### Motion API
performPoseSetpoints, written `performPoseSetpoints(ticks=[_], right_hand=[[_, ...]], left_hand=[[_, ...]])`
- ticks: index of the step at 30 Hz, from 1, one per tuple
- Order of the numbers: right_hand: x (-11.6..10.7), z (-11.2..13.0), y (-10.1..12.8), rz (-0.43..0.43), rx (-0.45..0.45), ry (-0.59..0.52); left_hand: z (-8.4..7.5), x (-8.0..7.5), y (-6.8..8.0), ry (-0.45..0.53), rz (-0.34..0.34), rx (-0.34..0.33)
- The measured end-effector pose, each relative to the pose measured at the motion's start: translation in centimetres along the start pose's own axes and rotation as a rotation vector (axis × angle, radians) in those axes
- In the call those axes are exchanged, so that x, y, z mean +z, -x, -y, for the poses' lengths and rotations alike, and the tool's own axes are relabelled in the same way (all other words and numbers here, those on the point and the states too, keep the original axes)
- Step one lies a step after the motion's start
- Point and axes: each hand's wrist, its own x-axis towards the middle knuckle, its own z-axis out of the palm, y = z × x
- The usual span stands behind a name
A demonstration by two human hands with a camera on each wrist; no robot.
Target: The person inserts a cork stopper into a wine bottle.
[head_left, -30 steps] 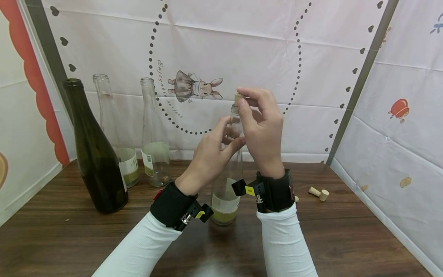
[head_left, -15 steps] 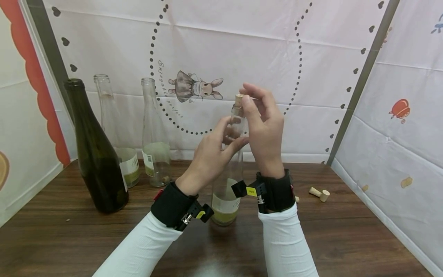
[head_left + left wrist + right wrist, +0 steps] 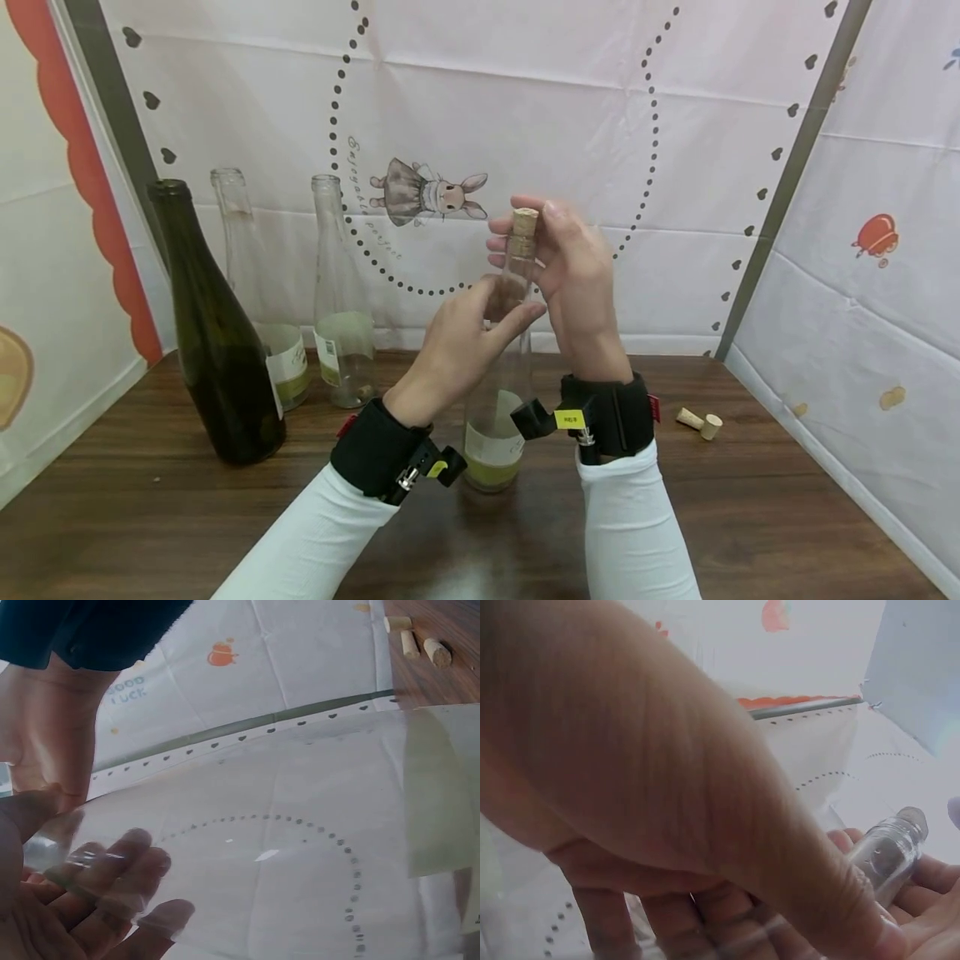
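Currently, the left hand grips an upright bottle by its neck; the relaxed right hand is nearer the protruding cork.

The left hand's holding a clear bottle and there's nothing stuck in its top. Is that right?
Not quite. There is a cork stuck in the top of the clear bottle, with part of it poking out above the rim. The head view shows it. The left hand is holding the bottle, just as you said.
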Motion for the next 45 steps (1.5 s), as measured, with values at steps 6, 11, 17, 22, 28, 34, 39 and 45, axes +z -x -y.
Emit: performPoseSetpoints(ticks=[6,11,17,22,28,34,39,45], right_hand=[[0.0,-0.4,0.1,0.061,0.094,0.004],[-0.1,-0.5,0.0,0.111,0.166,0.010],[0.1,-0.5,-0.2,0.121,0.228,0.009],[0.1,-0.6,-0.2,0.091,0.239,-0.003],[0.4,-0.5,-0.2,0.090,0.232,0.005],[0.3,-0.6,-0.4,0.094,0.219,0.026],[0.2,-0.6,-0.4,0.096,0.218,0.035],[0.0,-0.7,-0.3,0.090,0.219,0.024]], left_hand=[[0.4,-0.7,0.1,0.034,0.100,-0.040],[0.6,-1.4,0.3,0.044,0.247,-0.092],[0.6,-1.6,0.4,0.080,0.323,-0.124],[0.6,-1.5,0.2,0.074,0.339,-0.150],[0.8,-1.4,0.1,0.067,0.344,-0.162],[0.7,-1.3,0.0,0.054,0.344,-0.170],[0.6,-1.2,0.1,0.024,0.339,-0.174],[0.6,-0.9,0.1,-0.003,0.332,-0.171]])
